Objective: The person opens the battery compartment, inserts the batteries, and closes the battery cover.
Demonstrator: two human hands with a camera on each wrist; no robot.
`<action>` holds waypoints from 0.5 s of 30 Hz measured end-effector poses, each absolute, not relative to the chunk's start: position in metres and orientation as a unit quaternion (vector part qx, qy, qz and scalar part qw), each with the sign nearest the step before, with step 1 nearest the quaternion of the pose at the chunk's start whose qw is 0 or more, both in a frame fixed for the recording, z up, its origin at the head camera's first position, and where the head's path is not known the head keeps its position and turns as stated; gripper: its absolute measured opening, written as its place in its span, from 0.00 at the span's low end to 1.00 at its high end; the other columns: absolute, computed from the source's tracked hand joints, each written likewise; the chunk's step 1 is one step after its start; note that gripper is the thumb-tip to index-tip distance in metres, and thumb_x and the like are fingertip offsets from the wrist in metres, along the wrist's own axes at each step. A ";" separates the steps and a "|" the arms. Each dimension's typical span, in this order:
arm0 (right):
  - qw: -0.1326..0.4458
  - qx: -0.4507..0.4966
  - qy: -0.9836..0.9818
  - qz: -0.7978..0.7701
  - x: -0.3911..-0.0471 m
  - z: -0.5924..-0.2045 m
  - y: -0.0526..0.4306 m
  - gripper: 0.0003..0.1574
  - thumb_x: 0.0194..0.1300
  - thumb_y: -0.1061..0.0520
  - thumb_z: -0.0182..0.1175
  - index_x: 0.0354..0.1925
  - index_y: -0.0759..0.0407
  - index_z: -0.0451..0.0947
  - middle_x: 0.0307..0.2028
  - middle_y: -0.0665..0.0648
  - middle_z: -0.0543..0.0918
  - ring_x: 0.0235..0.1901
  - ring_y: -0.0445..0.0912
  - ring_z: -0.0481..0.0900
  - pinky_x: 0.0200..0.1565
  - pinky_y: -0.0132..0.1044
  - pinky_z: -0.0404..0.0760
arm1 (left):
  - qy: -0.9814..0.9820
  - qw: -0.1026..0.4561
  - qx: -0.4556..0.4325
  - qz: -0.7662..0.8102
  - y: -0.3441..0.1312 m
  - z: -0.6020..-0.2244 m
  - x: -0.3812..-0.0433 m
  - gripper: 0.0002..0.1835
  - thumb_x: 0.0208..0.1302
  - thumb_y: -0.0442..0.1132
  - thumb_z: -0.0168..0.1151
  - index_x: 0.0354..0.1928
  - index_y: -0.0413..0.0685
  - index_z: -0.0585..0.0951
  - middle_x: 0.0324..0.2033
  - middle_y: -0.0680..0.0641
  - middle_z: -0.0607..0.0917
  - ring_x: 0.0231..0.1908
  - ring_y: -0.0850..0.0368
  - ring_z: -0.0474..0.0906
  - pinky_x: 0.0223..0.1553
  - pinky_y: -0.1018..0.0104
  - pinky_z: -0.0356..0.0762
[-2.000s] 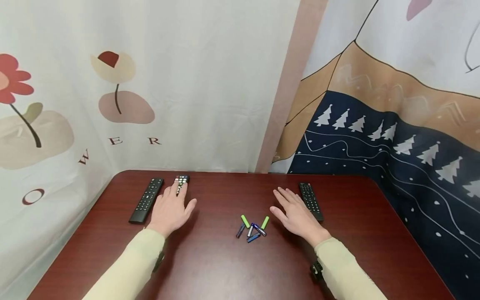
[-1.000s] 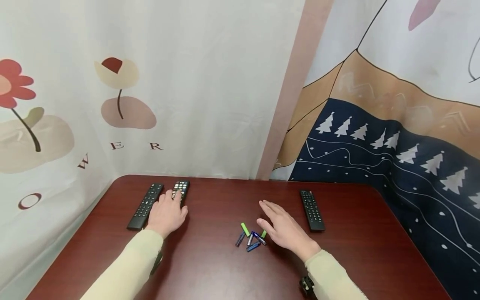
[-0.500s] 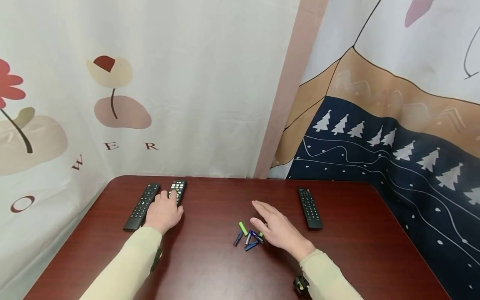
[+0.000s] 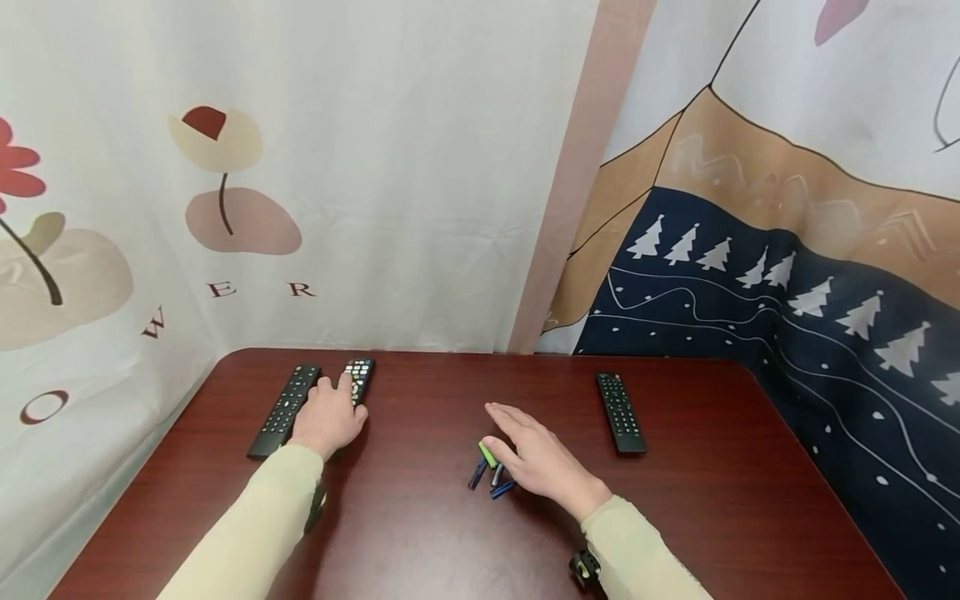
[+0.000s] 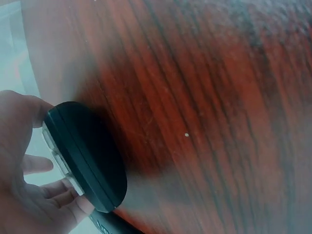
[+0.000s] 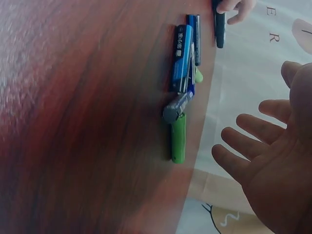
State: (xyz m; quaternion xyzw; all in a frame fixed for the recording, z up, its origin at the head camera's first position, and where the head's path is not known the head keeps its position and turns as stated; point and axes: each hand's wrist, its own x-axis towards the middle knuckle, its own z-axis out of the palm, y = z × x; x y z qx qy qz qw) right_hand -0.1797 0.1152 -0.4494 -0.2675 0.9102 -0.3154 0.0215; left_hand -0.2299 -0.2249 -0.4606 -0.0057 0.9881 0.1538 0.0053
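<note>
My left hand (image 4: 327, 418) grips a black remote control with pale buttons (image 4: 362, 373) at the table's far left. In the left wrist view, thumb and fingers hold the sides of that remote (image 5: 90, 156), its near end tilted off the tabletop. Over the pile of small batteries my right hand (image 4: 543, 458) hovers, fingers straight and holding nothing. Part of the pile is hidden behind it in the head view. The right wrist view shows the pile's blue battery (image 6: 181, 58), grey-ended battery (image 6: 176, 108) and green battery (image 6: 179, 139), apart from the fingers.
A longer black remote (image 4: 287, 410) lies just left of my left hand. Another black remote (image 4: 621, 412) lies to the right on the dark red table (image 4: 420, 542). Printed curtains (image 4: 420, 183) hang behind the table's far edge.
My right hand has moved left from beside the right-hand remote to over the batteries. My left hand has drawn back slightly, its fingers now curled at the pale-buttoned remote.
</note>
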 end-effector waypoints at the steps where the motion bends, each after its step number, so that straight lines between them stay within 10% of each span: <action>1: 0.022 -0.268 0.910 -0.316 -0.179 -0.450 0.115 0.35 0.81 0.46 0.53 0.77 0.61 0.64 0.74 0.64 0.68 0.74 0.57 0.65 0.70 0.56 0.67 | 0.987 0.010 -0.006 0.159 -0.225 -0.460 -0.230 0.36 0.70 0.41 0.55 0.72 0.25 0.59 0.56 0.18 0.67 0.56 0.23 0.69 0.51 0.32 0.75; 15: 0.014 -0.281 0.905 -0.319 -0.178 -0.451 0.109 0.36 0.81 0.45 0.53 0.76 0.62 0.64 0.74 0.63 0.68 0.74 0.55 0.66 0.70 0.54 0.67 | 0.971 0.018 -0.016 0.238 -0.219 -0.457 -0.231 0.36 0.72 0.43 0.48 0.74 0.26 0.56 0.60 0.17 0.67 0.53 0.25 0.74 0.56 0.34 0.72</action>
